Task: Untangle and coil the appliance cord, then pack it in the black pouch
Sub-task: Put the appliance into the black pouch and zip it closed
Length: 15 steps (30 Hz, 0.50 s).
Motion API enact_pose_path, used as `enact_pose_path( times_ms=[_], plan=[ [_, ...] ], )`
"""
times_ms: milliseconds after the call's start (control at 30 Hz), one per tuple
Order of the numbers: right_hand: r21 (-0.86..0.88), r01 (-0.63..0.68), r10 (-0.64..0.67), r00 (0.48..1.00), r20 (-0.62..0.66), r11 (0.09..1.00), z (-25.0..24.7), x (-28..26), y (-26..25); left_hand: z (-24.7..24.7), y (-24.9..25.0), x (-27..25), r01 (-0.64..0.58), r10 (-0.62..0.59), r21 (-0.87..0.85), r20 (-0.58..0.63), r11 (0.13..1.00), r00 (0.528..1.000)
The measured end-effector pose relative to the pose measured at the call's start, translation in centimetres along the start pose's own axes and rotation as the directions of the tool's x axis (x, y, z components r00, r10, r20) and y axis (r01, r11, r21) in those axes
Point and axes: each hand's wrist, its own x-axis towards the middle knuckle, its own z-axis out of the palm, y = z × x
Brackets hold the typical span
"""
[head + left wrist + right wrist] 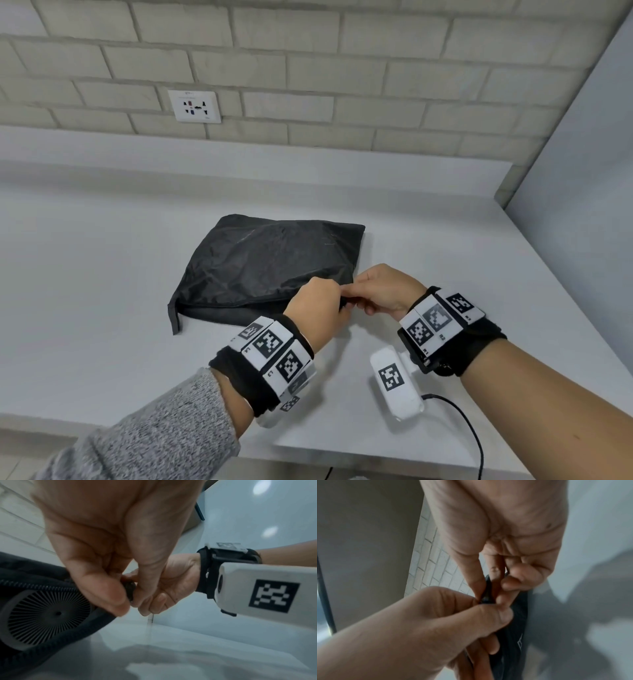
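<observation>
Flat black fabric pouch (270, 263) is laid on the white bench (102, 257), below the white wall socket (194, 106). Its near right corner is pinched by the left hand (317, 305) and the right hand (383, 291), fingers curled. Cord not seen; a round ribbed grille shows inside the pouch.

A: State the left hand (318, 306).
B: At frame centre, fingers curled, thumb and forefinger pinching a small black part; grey sleeve (154, 442) at lower left.

A: The right hand (383, 291)?
B: Touching the left, fingertips pinching the same part; bare forearm runs to lower right.
</observation>
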Motion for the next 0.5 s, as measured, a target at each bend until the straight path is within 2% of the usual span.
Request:
enact_pose_path(
  times_ms=[167,233,333,433,500],
  plan=[
    [0.073,-0.012,0.008,0.999,0.047,0.997,0.0,0.5,0.5,0.0,-0.1,-0.6,-0.129,0.097,0.237,0.143,0.963,0.985],
    [0.089,-0.019,0.014,0.998,0.058,0.996,-0.1,0.7,0.7,-0.1,-0.5,-0.8,-0.154,0.120,0.227,0.156,0.962,0.980],
    [0.110,-0.029,0.019,0.995,0.094,0.994,-0.1,0.9,0.9,-1.4,-1.1,-0.9,-0.147,0.127,0.083,0.212,0.986,0.969],
    [0.099,-0.053,0.042,0.993,0.112,0.994,-0.4,0.7,1.0,-2.5,-3.7,-0.6,-0.021,0.106,-0.229,0.366,0.973,0.925],
    [0.091,-0.073,0.062,0.992,0.112,0.993,-1.0,0.5,1.2,-3.1,-6.6,-0.7,0.048,0.084,-0.310,0.396,0.949,0.914]
  ],
)
